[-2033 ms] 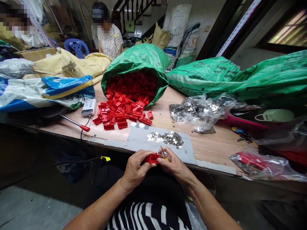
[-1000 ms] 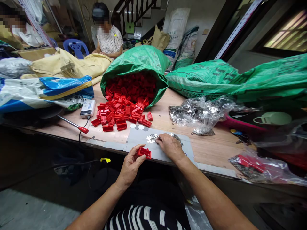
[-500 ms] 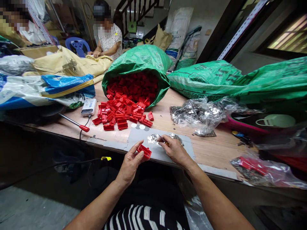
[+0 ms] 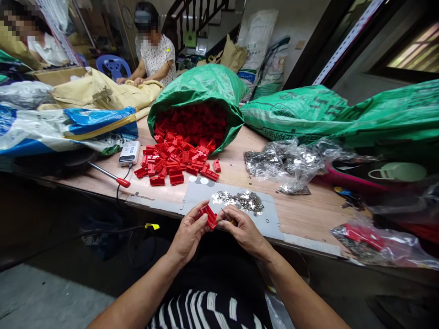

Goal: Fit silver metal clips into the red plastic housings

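Gripping one red part (image 4: pixel 209 216) in the left hand (image 4: pixel 188 233), its long axis slanting from upper left to lower right, one end pointing toward the silver flakes. Right hand (image 4: pixel 242 228) just beside it, pinching one thin metal pick (image 4: pixel 227 214), tip close to the part. Hands together, not clearly touching each other. Straight ahead of the hands, one gray mat (image 4: pixel 265 224) bearing one pile of silver flakes (image 4: pixel 236 202), with open room on it. Table edge (image 4: pixel 154 205) just below and left of the hands. Farther ahead, one loose red heap (image 4: pixel 171 164), too many to count, spilling from one green sack (image 4: pixel 195 82). Beyond, one co-worker (image 4: pixel 154 57).
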Demonstrator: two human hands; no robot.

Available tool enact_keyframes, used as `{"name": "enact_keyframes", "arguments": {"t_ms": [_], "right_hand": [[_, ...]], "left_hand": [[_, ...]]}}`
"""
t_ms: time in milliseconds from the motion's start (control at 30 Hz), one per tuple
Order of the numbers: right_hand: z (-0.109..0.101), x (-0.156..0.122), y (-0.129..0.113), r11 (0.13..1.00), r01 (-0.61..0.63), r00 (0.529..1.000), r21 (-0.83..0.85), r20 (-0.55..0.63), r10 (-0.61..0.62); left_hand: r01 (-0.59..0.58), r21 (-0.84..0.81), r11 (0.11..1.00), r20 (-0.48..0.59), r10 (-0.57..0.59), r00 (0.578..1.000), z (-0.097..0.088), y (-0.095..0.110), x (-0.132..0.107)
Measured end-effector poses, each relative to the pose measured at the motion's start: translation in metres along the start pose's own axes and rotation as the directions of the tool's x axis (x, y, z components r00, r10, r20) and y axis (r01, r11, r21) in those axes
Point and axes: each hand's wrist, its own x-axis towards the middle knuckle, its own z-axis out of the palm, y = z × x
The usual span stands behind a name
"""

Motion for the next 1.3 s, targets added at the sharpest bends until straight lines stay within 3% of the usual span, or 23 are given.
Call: {"name": "enact_keyframes", "arguments": {"t_ms": [200,333,433,533,633,733,900,1100,1300], "right_hand": [[-0.006,-0.003,0.003,1.0,0.003,0.994,-0.031,0.107,0.0],[-0.007,-0.006,0.008,0.993,-0.12,0.99,0.013,0.071,0.119],[-0.009,-0.008,0.01,0.993,-0.119,0.993,-0.024,0.025,0.119],[-0.009,-0.009,0.013,0.989,-0.051,0.998,-0.139,0.033,0.056],[-0.006,-0.009,0.016,0.964,-0.021,0.999,-0.265,0.036,0.032],[-0.001,-0.007,0.017,0.945,-0.061,0.998,-0.321,-0.002,0.064],[0.004,-0.004,0.012,0.925,-0.097,0.995,-0.366,-0.01,0.1],[0.007,-0.001,0.013,0.91,0.022,0.999,-0.414,0.051,-0.001],[0.009,-0.002,0.015,0.892,0.022,0.997,-0.452,0.07,0.011]], "left_hand": [[-0.011,0.054,0.998,0.027,0.01,1.0,0.001,0.0,0.0],[-0.038,0.126,0.991,0.039,0.033,0.999,0.0,-0.001,0.001],[-0.104,0.266,0.958,0.06,0.091,0.994,-0.008,-0.003,0.005],[-0.236,0.479,0.846,0.094,0.218,0.971,-0.019,-0.003,0.012],[-0.342,0.699,0.629,0.153,0.335,0.93,-0.028,-0.002,0.018],[-0.372,0.812,0.449,0.214,0.365,0.906,-0.031,0.0,0.023],[-0.392,0.859,0.33,0.273,0.353,0.895,-0.031,0.001,0.026],[-0.395,0.841,0.37,0.27,0.346,0.899,-0.029,0.003,0.026],[-0.328,0.752,0.571,0.172,0.31,0.935,-0.028,0.006,0.027]]}}
